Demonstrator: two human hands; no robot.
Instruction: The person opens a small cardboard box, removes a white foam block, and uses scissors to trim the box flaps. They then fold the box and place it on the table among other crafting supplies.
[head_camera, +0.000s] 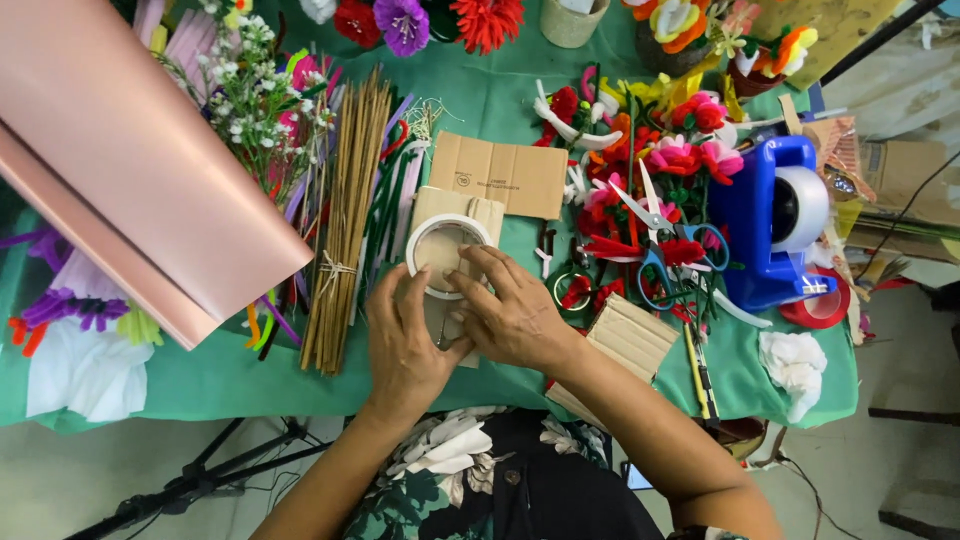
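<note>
White tape roll gripped by both left hand and right hand; peeling loose end, needing careful nail work next.

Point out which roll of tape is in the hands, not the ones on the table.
It is the white roll of tape, gripped by both the left hand and right hand. The clear roll sits in the blue dispenser; the red roll lies beside it.

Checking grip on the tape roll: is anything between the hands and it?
Nothing visible. Both hands are on the tape roll: the left hand at its lower left edge, the right hand with fingers on its lower right rim.
</note>
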